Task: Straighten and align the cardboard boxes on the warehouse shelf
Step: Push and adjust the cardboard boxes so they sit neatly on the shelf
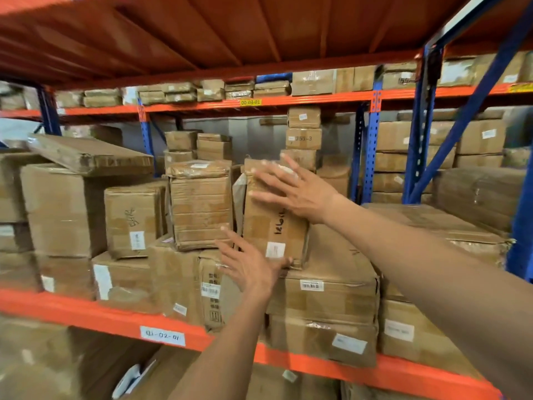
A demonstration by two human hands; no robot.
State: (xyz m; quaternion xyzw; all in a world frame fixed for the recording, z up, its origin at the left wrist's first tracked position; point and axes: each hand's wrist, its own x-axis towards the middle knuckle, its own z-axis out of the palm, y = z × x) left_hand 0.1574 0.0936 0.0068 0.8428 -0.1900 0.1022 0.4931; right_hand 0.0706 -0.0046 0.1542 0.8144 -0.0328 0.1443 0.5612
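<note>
A tall cardboard box (274, 229) with black handwriting and a white label stands upright in the middle of the shelf, on a wide box (326, 287). My right hand (291, 186) lies flat on its upper front, fingers spread. My left hand (248, 264) is at its lower left corner, fingers spread, thumb under the bottom edge. To its left stands a taped box (202, 206), slightly tilted. Further left sits a smaller box (132, 220) with a white label.
The orange shelf beam (86, 313) carries a white location label (162, 336). A flat box (89, 154) lies askew on a big box at the left. More boxes (432, 226) fill the right side. Blue uprights (372, 151) stand behind.
</note>
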